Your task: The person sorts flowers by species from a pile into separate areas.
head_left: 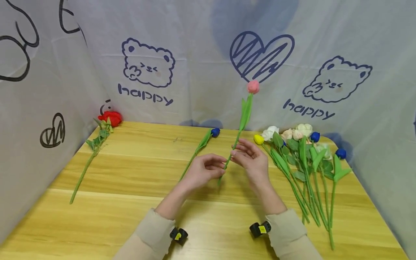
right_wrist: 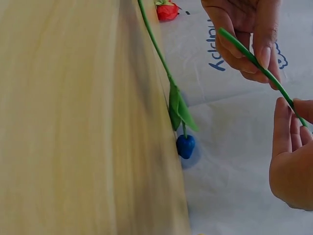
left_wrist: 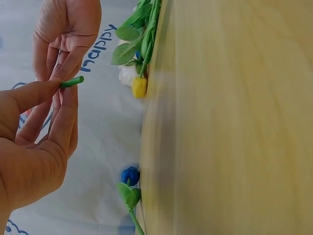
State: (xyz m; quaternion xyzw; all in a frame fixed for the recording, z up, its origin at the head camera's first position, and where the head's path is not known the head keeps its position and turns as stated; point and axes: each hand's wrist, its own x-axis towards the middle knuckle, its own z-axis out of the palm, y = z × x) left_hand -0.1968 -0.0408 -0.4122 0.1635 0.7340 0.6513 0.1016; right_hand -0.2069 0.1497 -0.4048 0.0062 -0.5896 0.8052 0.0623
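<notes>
A pink artificial tulip (head_left: 253,87) with green leaves is held up over the table, its bloom at the top and its stem slanting down to the left. My left hand (head_left: 202,170) pinches the lower stem between thumb and fingers. Higher up, my right hand (head_left: 254,163) pinches the same stem below the leaves. In the right wrist view, the green stem (right_wrist: 239,48) passes through both hands, its cut end free. A blue tulip (head_left: 215,133) lies on the table behind my left hand, its lower stem hidden by that hand.
On the wooden table (head_left: 107,224), a red rose (head_left: 111,118) lies far left. At the right lies a bunch with a yellow tulip (head_left: 258,139), white roses (head_left: 303,130) and blue tulips (head_left: 341,154). A printed cloth (head_left: 201,72) hangs behind the table.
</notes>
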